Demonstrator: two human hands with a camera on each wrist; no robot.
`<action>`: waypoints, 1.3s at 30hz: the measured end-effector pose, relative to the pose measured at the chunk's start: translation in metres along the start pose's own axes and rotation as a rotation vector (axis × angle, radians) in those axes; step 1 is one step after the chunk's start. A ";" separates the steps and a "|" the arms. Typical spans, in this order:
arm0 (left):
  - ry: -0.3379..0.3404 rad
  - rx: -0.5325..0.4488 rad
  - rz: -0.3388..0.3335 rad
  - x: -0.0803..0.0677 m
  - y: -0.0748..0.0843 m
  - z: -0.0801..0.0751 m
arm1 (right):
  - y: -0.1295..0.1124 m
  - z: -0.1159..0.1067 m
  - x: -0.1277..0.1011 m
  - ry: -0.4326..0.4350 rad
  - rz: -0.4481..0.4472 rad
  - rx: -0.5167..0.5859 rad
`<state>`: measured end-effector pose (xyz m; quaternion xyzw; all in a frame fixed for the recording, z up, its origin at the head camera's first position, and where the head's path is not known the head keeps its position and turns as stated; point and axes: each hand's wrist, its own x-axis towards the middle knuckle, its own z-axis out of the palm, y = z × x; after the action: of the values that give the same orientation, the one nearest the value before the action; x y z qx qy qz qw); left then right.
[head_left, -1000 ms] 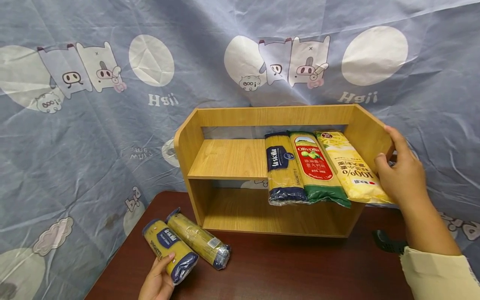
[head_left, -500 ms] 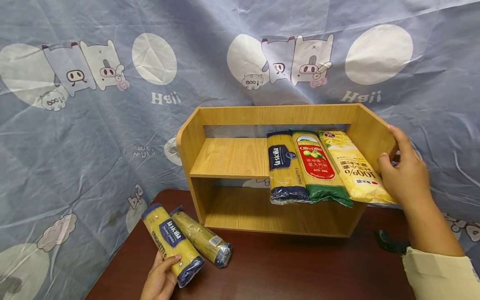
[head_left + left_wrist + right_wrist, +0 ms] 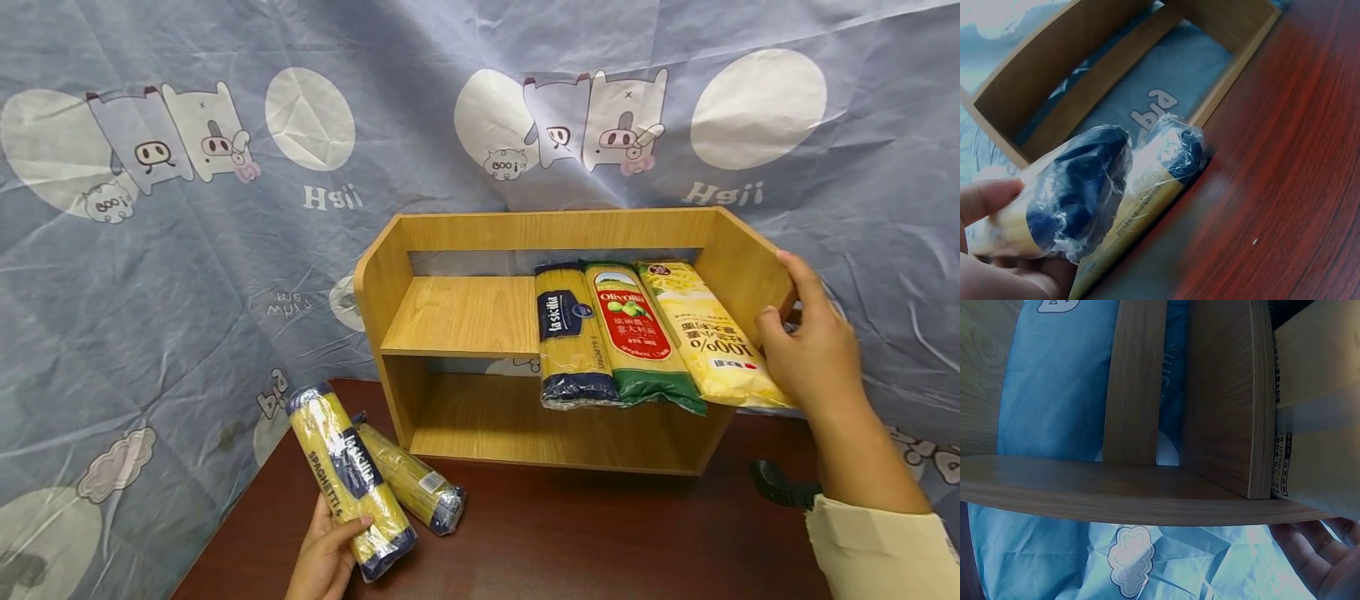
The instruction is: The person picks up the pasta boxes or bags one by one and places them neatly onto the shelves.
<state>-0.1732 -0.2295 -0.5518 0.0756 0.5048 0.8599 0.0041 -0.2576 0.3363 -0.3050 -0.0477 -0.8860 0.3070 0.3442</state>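
My left hand point(image 3: 326, 550) grips a blue-ended pack of spaghetti point(image 3: 352, 475) near its lower end, thumb across the top. The pack is tilted and partly covers a second spaghetti pack point(image 3: 423, 492) lying on the table; in the left wrist view its blue wrapped end point(image 3: 1079, 187) is close by the other's. My right hand point(image 3: 817, 358) holds the right side panel of a wooden shelf point(image 3: 457, 312), thumb on the inner side and fingers outside. Beside that thumb, on the upper board, lies a yellow pasta pack point(image 3: 712, 342).
A red-labelled Olivoila pack point(image 3: 633, 325) and a blue-labelled spaghetti pack point(image 3: 566, 333) also lie on the upper board, ends jutting past its front edge. A black strap-like object point(image 3: 780, 485) is by my right forearm. Patterned cloth point(image 3: 420, 108) hangs behind the dark red table point(image 3: 600, 533).
The left hand has raised and turned the spaghetti pack, its far end rising and its label rolling rightward. The right hand stays on the side panel. The view shifted slightly.
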 end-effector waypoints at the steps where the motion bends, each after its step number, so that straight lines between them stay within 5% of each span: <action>1: 0.005 0.022 0.005 0.000 0.000 0.001 | 0.000 0.000 0.000 0.001 0.000 0.000; 8: 0.095 0.173 0.001 0.000 -0.001 0.007 | 0.000 -0.001 0.000 0.003 0.000 -0.004; 18: 0.097 0.235 0.034 -0.006 0.012 0.018 | 0.000 -0.001 -0.002 -0.002 -0.012 -0.005; 39: 0.017 0.355 -0.095 0.006 0.041 0.059 | 0.000 -0.002 -0.002 0.008 -0.036 -0.019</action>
<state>-0.1686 -0.1981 -0.4868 0.0440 0.6515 0.7569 0.0268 -0.2550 0.3371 -0.3053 -0.0361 -0.8883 0.2918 0.3528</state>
